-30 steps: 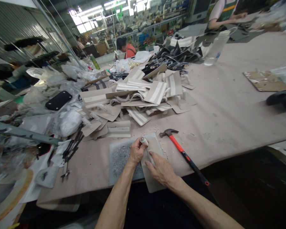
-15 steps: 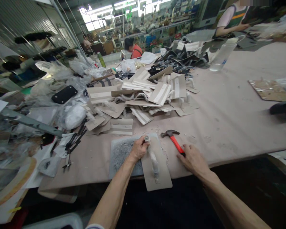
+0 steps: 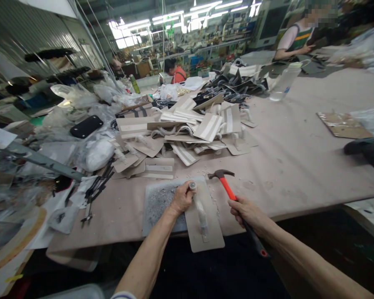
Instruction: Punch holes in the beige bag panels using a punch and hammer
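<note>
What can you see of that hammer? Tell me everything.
This claw hammer has a dark, metal-looking head, its curved claw toward the right of the picture. The handle is orange-red near the head and black lower down, with a red ring at its end. The right hand grips it mid-handle. It slants toward the lower right, the head over the table; whether they touch is unclear.

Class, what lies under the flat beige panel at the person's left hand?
A grey, speckled rectangular slab juts out left of the flat beige panel, partly hidden by the left hand. How far the slab reaches beneath is covered, as is the panel's underside.
</note>
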Action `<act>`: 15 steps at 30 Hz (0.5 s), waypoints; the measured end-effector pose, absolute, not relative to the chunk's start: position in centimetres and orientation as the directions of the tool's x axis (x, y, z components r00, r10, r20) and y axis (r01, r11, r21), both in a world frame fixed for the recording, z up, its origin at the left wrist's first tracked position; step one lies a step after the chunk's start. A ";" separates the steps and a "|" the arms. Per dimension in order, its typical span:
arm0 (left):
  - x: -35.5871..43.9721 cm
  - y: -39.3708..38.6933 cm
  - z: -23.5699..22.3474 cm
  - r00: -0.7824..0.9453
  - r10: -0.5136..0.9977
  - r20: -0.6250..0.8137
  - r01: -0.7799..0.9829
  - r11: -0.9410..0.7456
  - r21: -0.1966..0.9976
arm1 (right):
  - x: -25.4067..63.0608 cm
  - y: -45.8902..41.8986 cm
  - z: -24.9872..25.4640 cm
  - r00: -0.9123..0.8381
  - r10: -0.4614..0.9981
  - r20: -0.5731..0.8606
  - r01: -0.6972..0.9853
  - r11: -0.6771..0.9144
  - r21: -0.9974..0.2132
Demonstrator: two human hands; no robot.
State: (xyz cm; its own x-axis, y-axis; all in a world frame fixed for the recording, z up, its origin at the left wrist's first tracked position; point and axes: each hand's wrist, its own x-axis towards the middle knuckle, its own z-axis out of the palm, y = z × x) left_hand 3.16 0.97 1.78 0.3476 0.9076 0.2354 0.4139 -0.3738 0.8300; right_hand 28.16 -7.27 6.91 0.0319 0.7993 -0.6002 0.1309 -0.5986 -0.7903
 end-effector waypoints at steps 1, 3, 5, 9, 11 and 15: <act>3.2 1.0 1.8 0.347 0.908 0.236 0.413 -0.374 0.831 | 27.9 -7.3 7.9 0.039 0.864 -0.502 0.234 -0.497 -0.836; 3.2 1.0 1.8 0.348 0.907 0.237 0.415 -0.376 0.829 | 27.6 -7.5 9.7 0.029 0.970 -0.243 0.456 -0.229 -0.860; 3.1 1.0 1.6 0.346 0.907 0.240 0.422 -0.379 0.823 | 27.3 -7.7 11.0 -0.013 1.000 -0.003 0.644 0.006 -0.765; 3.1 1.1 1.3 0.340 0.910 0.238 0.435 -0.377 0.818 | 27.3 -7.7 11.8 -0.201 0.975 0.098 0.853 0.223 -0.471; 3.2 1.1 1.3 0.342 0.911 0.229 0.439 -0.370 0.818 | 27.4 -7.3 13.2 -0.283 0.957 0.062 0.881 0.285 -0.376; 3.2 1.1 1.6 0.351 0.910 0.220 0.436 -0.367 0.822 | 27.3 -6.3 19.2 -0.196 0.915 0.353 0.845 0.341 -0.413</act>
